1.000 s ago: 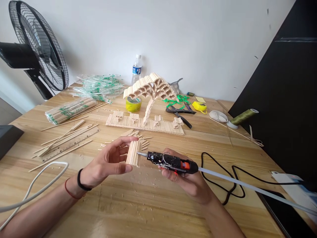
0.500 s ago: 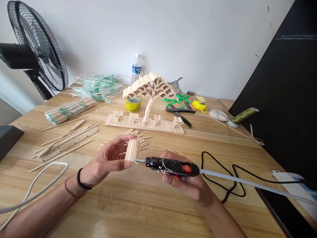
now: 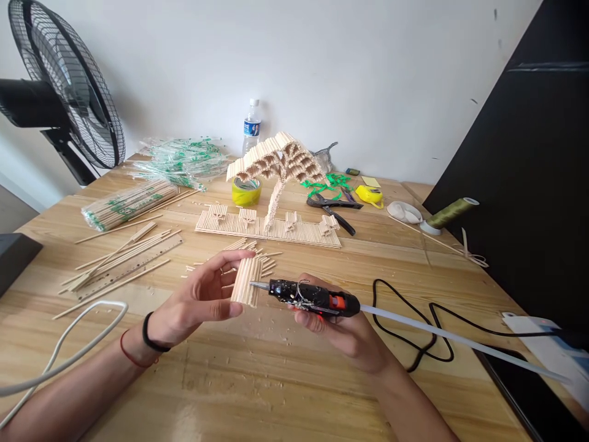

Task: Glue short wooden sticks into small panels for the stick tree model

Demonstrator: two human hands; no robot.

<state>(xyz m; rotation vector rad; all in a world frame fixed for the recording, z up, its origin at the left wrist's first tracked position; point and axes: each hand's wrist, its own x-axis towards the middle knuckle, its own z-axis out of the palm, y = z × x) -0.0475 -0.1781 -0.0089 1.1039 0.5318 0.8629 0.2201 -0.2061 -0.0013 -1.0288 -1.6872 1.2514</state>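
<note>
Between the thumb and fingers of my left hand (image 3: 197, 294) is a small panel of wooden sticks (image 3: 246, 281) set side by side, held tilted above the table. My right hand (image 3: 338, 328) is wrapped round a black hot glue gun (image 3: 313, 296) with a long white glue stick coming out of its back. The nozzle points left and lies over the panel's face; whether it touches cannot be made out. Behind them stands a stick-built model (image 3: 276, 184) with a tree shape on a flat slatted base. Short cut sticks (image 3: 267, 261) lie just behind the panel.
Left are bundled skewers (image 3: 133, 202), loose sticks, a ruler (image 3: 133, 267) and a fan (image 3: 69, 86). Behind are yellow tape (image 3: 246, 191), a bottle (image 3: 252, 126) and plastic wrappers (image 3: 184, 159). Right are pliers (image 3: 338, 215), a tape measure (image 3: 369, 195), thread (image 3: 451, 215) and a black cord (image 3: 405, 334).
The glue gun's nozzle has moved up from the panel's lower right edge to about the middle of its face. My right hand has shifted slightly up and left; my left hand stays nearly still.
</note>
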